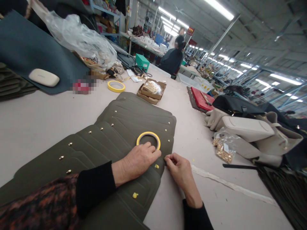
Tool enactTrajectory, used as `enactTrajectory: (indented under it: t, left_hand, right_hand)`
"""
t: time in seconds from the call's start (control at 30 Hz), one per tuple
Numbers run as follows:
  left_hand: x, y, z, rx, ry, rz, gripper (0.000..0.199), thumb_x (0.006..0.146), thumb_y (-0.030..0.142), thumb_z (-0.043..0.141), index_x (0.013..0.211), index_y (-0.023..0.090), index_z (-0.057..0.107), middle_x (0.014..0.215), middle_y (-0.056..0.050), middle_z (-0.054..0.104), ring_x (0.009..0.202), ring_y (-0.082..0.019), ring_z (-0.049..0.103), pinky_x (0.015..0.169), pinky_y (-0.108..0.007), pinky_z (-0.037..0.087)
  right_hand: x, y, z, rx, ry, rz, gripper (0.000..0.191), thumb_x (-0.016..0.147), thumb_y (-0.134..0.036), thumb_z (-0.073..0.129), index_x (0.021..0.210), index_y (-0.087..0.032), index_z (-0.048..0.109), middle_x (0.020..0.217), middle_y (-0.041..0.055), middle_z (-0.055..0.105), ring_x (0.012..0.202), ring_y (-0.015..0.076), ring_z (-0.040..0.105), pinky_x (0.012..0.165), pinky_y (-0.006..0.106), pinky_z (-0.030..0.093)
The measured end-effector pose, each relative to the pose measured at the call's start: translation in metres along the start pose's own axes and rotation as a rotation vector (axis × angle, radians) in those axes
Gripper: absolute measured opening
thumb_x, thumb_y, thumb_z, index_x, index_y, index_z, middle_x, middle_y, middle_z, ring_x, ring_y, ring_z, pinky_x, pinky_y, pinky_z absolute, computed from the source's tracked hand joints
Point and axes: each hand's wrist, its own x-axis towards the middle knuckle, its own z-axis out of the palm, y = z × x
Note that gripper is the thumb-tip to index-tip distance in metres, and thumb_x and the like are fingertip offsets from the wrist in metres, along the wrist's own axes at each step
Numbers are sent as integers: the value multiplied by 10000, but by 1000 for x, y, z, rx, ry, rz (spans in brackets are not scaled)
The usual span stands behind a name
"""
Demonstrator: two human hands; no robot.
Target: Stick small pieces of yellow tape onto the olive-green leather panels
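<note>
Dark olive quilted panels (96,150) lie overlapped across the table, with gold studs along their edges. My left hand (136,161) is closed on the near rim of a roll of yellow tape (148,133), which rests over the top panel. Just across the panel's right edge, my right hand (178,167) makes a pinch with thumb and forefinger; whatever is between the fingertips is too small to make out. Small torn bits of yellow tape (135,195) stick to the panel near my left hand.
Beyond the panels stand a cardboard box (151,91) of gold studs and another yellow tape roll (116,86). At right are beige bag parts (249,127), a plastic bag of gold hardware (224,150) and stacked dark panels (285,195). A person (174,57) sits farther back.
</note>
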Motion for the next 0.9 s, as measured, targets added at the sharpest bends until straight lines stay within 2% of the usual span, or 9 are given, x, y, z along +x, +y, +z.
enactTrajectory:
  t: [0.1,0.17,0.23,0.27,0.3,0.37,0.47,0.73,0.9]
  left_hand:
    - [0,-1,1,-12,1,3,56,899,138,508,879,183,536,854,-37,579,811,-209,501,662,-325,427]
    - [2,-2,2,-1,10,8,64,892,133,505,871,184,537,841,-43,575,807,-215,493,689,-338,420]
    - [3,-3,1,8,19,12,66,883,131,504,870,185,540,831,-50,572,808,-221,488,712,-350,411]
    - [4,-3,1,8,21,13,66,878,130,503,870,184,540,829,-53,570,809,-223,487,719,-353,407]
    - [4,-3,0,7,23,14,69,874,126,500,870,182,540,829,-55,569,806,-223,486,724,-354,404]
    - [5,-4,-1,0,21,25,85,867,111,486,870,179,537,840,-59,566,794,-218,485,727,-354,401]
    - [5,-4,-2,-16,15,36,107,869,98,460,877,180,529,856,-56,563,780,-212,487,722,-349,403]
    - [-4,-6,-9,-147,-38,32,134,931,128,386,959,177,508,891,-34,552,768,-169,517,681,-280,422]
    - [-4,-12,-6,-36,3,20,126,928,145,414,929,182,534,848,-46,565,780,-194,512,682,-305,406]
  right_hand:
    - [1,-4,-1,-86,-3,-57,185,808,-287,532,725,-199,672,680,17,694,623,168,633,603,258,440]
    - [1,-3,-2,-140,8,-60,180,811,-299,547,882,-200,679,622,-4,667,587,174,624,584,264,430]
    - [-1,0,-5,-159,57,-50,319,803,-327,582,1085,-184,625,552,-35,621,532,176,600,556,266,417]
    - [-2,1,-7,-142,88,-47,365,805,-342,590,1129,-175,598,543,-42,612,516,173,590,546,264,415]
    - [-4,3,-9,-112,111,-56,348,814,-353,586,1111,-173,600,564,-34,623,522,168,591,546,261,420]
    - [-7,6,-11,-62,121,-113,217,847,-350,551,953,-188,647,665,4,670,587,159,614,579,253,439]
    - [-11,10,-9,-103,68,-217,199,871,-308,519,809,-202,676,782,38,699,681,163,633,639,257,448]
    - [-7,8,6,-259,99,-169,157,843,-263,549,808,-205,691,758,30,678,678,166,622,652,265,425]
    - [-5,5,6,-232,72,-222,187,860,-238,519,847,-213,703,751,21,663,687,154,625,670,256,431]
